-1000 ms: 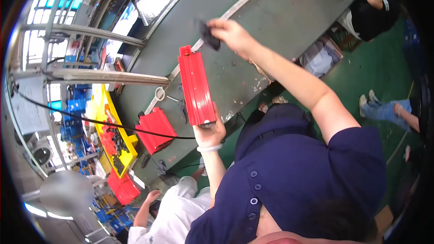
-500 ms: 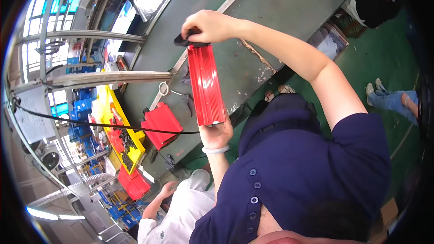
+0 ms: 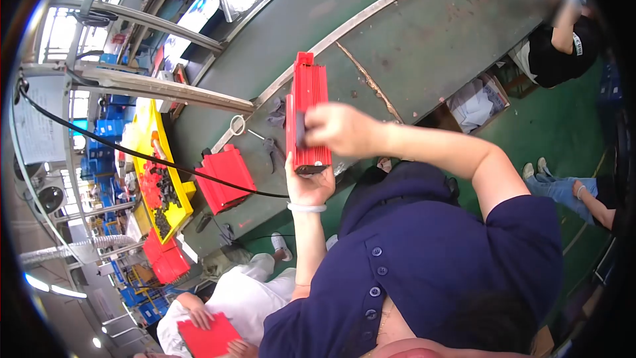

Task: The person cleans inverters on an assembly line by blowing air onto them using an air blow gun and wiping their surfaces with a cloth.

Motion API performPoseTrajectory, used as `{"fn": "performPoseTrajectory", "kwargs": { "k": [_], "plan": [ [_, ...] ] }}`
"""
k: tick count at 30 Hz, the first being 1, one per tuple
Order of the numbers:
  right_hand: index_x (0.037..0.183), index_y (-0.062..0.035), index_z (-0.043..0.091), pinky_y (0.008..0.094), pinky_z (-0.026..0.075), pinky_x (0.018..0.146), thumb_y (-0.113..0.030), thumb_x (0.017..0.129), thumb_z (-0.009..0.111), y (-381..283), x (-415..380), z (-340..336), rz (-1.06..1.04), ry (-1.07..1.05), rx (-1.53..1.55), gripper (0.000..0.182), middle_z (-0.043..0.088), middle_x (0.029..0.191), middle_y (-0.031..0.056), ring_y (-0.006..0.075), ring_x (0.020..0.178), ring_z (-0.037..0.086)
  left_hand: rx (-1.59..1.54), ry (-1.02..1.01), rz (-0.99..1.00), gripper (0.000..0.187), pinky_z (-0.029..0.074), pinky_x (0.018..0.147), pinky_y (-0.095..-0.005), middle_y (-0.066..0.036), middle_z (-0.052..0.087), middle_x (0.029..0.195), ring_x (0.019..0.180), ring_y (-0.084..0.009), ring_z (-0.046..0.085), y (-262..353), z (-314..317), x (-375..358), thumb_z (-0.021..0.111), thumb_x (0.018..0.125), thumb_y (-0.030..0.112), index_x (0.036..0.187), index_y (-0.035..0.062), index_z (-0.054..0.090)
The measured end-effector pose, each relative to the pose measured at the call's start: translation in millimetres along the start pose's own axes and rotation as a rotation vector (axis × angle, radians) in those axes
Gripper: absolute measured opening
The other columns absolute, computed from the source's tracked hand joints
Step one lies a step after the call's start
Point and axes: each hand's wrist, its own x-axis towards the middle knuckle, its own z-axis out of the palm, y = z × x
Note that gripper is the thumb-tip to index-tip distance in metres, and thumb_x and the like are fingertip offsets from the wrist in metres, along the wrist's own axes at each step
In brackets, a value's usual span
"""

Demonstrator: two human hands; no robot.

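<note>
A long red ribbed metal housing (image 3: 309,93) is held up above the workbench, with its fins facing right. My left hand (image 3: 310,187) grips its lower end from below, next to a dark end face. Against the housing's side, my right hand (image 3: 344,129) pinches a black piece of cloth (image 3: 301,130), mostly hidden behind blurred fingers. On the bench to the left lie another red housing (image 3: 225,179) and dark-handled pliers (image 3: 271,154).
A yellow tray (image 3: 182,215) of red and black parts stands at the left. A metal frame post (image 3: 172,96) and a black cable (image 3: 132,158) cross the bench side. One co-worker holds a red panel (image 3: 213,338); another sits at upper right. A paper-filled box (image 3: 474,103) stands below the bench.
My right hand has moved with the black cloth from the housing's far end down its side. The housing has turned, showing its finned face and dark end. The view has shifted.
</note>
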Motion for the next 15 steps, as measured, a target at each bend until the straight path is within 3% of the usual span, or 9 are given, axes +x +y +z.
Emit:
{"fn": "performPoseTrajectory", "kwargs": {
  "k": [2, 4, 6, 8, 10, 12, 15],
  "plan": [
    [0.089, -0.0079, 0.07, 0.0383, 0.054, 0.077, -0.005, 0.075, 0.065, -19.2, -17.6, 0.7, 0.079, -0.085, 0.048, 0.015, 0.065, 0.094, 0.0086, 0.0296, 0.089, 0.065, 0.01, -0.059, -0.022, 0.048, 0.052, 0.098, -0.0363, -0.005, 0.068, 0.122, 0.111, -0.0222, 0.065, 7.7, -5.9, 6.7, 0.074, 0.085, 0.042, 0.121, 0.0117, 0.066],
    [0.089, -0.0064, 0.068, 0.0393, 0.055, 0.074, -0.001, 0.074, 0.066, 4.5, -26.6, 0.4, 0.149, 0.084, -0.023, 0.016, 0.065, 0.089, 0.0097, 0.0305, 0.085, 0.066, -0.036, -0.025, -0.053, 0.049, 0.052, 0.099, -0.0373, -0.006, 0.068, 0.123, 0.112, -0.023, 0.065, 7.3, 1.0, 4.9, 0.073, 0.085, 0.042, 0.123, 0.0117, 0.065],
    [0.087, -0.0004, 0.064, 0.0405, 0.051, 0.07, 0.001, 0.082, 0.064, 39.1, -21.7, -8.4, 0.398, 0.139, -0.109, 0.005, 0.06, 0.089, 0.0149, 0.0343, 0.079, 0.062, -0.01, -0.048, -0.036, 0.059, 0.051, 0.101, -0.04, -0.007, 0.065, 0.128, 0.116, -0.0254, 0.063, 7.5, -0.8, 9.3, 0.073, 0.085, 0.043, 0.132, 0.012, 0.058],
    [0.093, 0.0005, 0.064, 0.0419, 0.051, 0.073, -0.005, 0.088, 0.062, 71.2, -7.4, -11.8, 0.473, 0.209, -0.251, 0.008, 0.06, 0.094, 0.0162, 0.0369, 0.083, 0.062, 0.022, -0.103, -0.092, 0.044, 0.054, 0.095, -0.0372, -0.005, 0.071, 0.117, 0.108, -0.0215, 0.067, 6.7, 9.4, 4.1, 0.074, 0.085, 0.037, 0.118, 0.0091, 0.067],
    [0.094, 0.0002, 0.064, 0.0417, 0.051, 0.072, -0.005, 0.088, 0.062, 91.1, -3.1, -9.4, 0.427, 0.275, -0.342, 0.008, 0.061, 0.097, 0.0162, 0.0377, 0.084, 0.063, -0.004, -0.093, -0.15, 0.043, 0.054, 0.095, -0.037, -0.004, 0.072, 0.116, 0.109, -0.0214, 0.066, 9.4, 10.8, 12.2, 0.074, 0.085, 0.038, 0.117, 0.01, 0.067],
    [0.091, 0.0003, 0.063, 0.0419, 0.051, 0.072, -0.004, 0.086, 0.062, 78.0, -2.5, -4.3, 0.465, 0.241, -0.366, 0.006, 0.061, 0.097, 0.0165, 0.037, 0.084, 0.063, -0.042, -0.133, -0.25, 0.043, 0.053, 0.095, -0.037, -0.004, 0.072, 0.115, 0.108, -0.0212, 0.066, 17.2, 3.6, 25.7, 0.074, 0.085, 0.038, 0.117, 0.0103, 0.068],
    [0.082, -0.001, 0.058, 0.0423, 0.053, 0.073, -0.001, 0.078, 0.066, 19.3, -16.5, 5.9, 0.451, 0.091, -0.177, 0.009, 0.062, 0.095, 0.0186, 0.0375, 0.083, 0.064, -0.033, -0.049, -0.188, 0.061, 0.053, 0.096, -0.0395, -0.008, 0.065, 0.126, 0.111, -0.0245, 0.064, 18.5, 7.9, 43.3, 0.075, 0.082, 0.045, 0.128, 0.0084, 0.059]
  ]
}}
